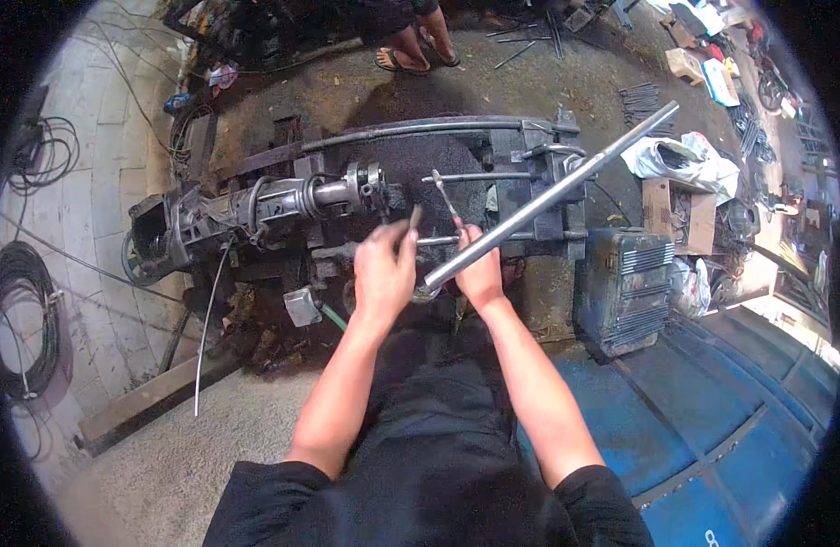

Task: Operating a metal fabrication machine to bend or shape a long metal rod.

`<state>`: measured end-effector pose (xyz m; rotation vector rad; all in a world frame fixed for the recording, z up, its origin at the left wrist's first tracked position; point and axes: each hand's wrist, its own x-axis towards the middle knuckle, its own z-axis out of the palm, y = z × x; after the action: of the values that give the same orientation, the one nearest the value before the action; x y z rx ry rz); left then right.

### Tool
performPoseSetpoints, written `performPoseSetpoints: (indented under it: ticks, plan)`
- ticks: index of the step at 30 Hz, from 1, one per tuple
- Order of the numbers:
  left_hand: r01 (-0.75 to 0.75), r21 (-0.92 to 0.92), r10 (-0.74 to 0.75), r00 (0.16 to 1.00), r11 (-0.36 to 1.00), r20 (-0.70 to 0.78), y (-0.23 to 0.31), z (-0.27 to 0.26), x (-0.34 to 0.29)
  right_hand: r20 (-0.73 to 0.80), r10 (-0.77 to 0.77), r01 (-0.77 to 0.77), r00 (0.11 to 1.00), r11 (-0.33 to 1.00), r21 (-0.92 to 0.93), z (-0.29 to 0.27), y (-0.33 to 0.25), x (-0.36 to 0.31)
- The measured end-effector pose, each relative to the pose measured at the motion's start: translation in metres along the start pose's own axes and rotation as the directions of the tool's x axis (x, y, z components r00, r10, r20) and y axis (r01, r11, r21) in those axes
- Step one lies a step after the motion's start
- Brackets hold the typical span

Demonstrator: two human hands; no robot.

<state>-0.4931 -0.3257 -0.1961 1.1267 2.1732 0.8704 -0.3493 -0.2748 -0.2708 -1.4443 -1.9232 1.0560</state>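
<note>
Shirt: black fabric (420, 492), nearest us, at the lower edge.
Left hand: we find the bare left hand (383, 269) with bent, blurred fingers; whether it holds anything, we cannot tell.
Right hand: the bare right hand (481, 281) grips a slim, pale-and-reddish stick-shaped tool (446, 196), pointing away from us.
Tube: a long, straight silver metal tube (566, 186) slants across the right hand; contact we cannot tell.
Frame: dark steel frame (393, 132) beyond, grey metal shaft housing (283, 202) at left.

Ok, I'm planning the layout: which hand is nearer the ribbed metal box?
Right. The right hand is left of the ribbed metal box, apart from it; the left hand is farther left.
</note>
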Motion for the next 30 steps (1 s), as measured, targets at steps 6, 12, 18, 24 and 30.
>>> performPoseSetpoints:
  ticks: [6, 12, 18, 24, 30]
  plan:
    - [0.043, 0.023, -0.046, 0.991, 0.999, 0.123, -0.032, 0.001, -0.030, 0.092, 0.075, -0.072, 0.993, 0.997, -0.041, -0.010, 0.003, 0.014]
    - [0.069, -0.024, -0.064, 0.987, 0.997, 0.150, -0.041, 0.014, -0.038, 0.226, 0.100, -0.065, 0.969, 0.985, -0.159, -0.014, 0.008, 0.016]
    - [0.095, 0.015, -0.096, 0.978, 0.995, 0.184, -0.038, 0.017, -0.038, 0.088, 0.038, -0.031, 0.995, 0.997, -0.075, -0.003, 0.034, 0.022]
    - [0.080, 0.023, -0.083, 0.975, 0.997, 0.207, -0.038, 0.018, -0.033, 0.179, 0.075, -0.061, 0.981, 0.995, -0.083, -0.012, 0.023, 0.025]
    - [0.090, 0.041, -0.097, 0.967, 0.995, 0.235, -0.038, 0.017, -0.032, 0.148, 0.002, 0.025, 0.989, 0.984, -0.179, -0.017, 0.019, 0.002]
